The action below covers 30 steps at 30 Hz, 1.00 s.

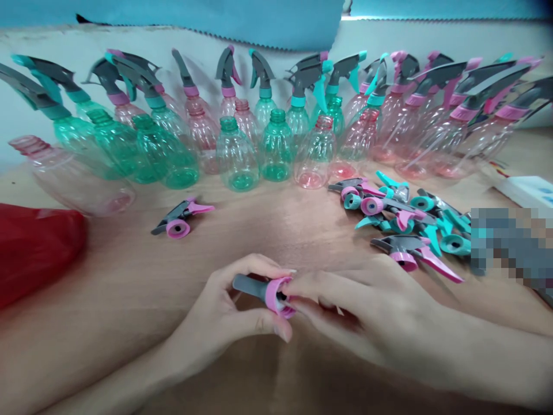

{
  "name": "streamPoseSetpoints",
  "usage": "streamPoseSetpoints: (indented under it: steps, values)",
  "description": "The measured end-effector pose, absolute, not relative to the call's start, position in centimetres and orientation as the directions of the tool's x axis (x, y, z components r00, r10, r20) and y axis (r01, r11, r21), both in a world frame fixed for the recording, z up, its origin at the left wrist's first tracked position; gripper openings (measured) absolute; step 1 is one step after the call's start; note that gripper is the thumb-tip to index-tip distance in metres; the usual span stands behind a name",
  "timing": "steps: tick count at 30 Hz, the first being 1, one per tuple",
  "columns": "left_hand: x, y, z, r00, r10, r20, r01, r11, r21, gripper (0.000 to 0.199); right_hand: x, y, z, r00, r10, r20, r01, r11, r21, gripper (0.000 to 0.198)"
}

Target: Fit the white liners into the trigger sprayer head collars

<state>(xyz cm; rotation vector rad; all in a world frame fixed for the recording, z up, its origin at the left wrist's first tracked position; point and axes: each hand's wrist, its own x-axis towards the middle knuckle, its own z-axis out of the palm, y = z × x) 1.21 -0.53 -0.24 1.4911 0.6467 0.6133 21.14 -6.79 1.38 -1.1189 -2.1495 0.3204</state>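
Low over the front of the table, my left hand [228, 305] is closed around a grey spray trigger head [250, 286]. Its pink screw collar [273, 297] faces right, with a dark and whitish inside partly showing. My right hand [349, 300] has thumb and fingertips pinched at the collar's opening; whatever lies between them is hidden. Beyond my left hand, a single grey-and-pink trigger head [178, 226] lies on the table. Nearest beyond my right hand is another pink-collared trigger head [404, 259], at the edge of a pile of pink and teal trigger heads [389, 206].
Several open-necked bottles, such as a green one [277, 147] and a pink one [314, 154], stand mid-table. Behind them runs a row of bottles with spray heads fitted [264, 98]. A red bag [38, 248] lies left; a white box [529, 193] sits right.
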Motion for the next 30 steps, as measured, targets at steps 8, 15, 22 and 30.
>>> streamPoseSetpoints:
  steps: [8, 15, 22, 30]
  values:
    - [1.3, -0.8, -0.2, 0.694, 0.72, -0.03, 0.053, -0.01, 0.999, 0.036, 21.3, -6.4, 2.3, -0.505, 0.783, 0.363, 0.551, 0.617, -0.562, 0.017]
    - [1.3, -0.1, 0.3, 0.682, 0.727, -0.08, 0.072, 0.041, 0.997, 0.034, 21.9, -6.3, 2.1, -0.496, 0.755, 0.429, 0.683, 0.644, -0.345, 0.02]
    - [1.4, -0.4, 0.2, 0.701, 0.708, -0.08, 0.072, 0.041, 0.997, 0.037, 21.0, -7.2, 2.0, -0.312, 0.907, 0.281, 0.655, 0.42, -0.628, 0.013]
    - [1.4, 0.0, 0.8, 0.697, 0.71, -0.101, 0.184, -0.04, 0.982, 0.035, 21.5, -6.3, 1.6, -0.551, 0.706, 0.445, 0.58, 0.707, -0.405, 0.023]
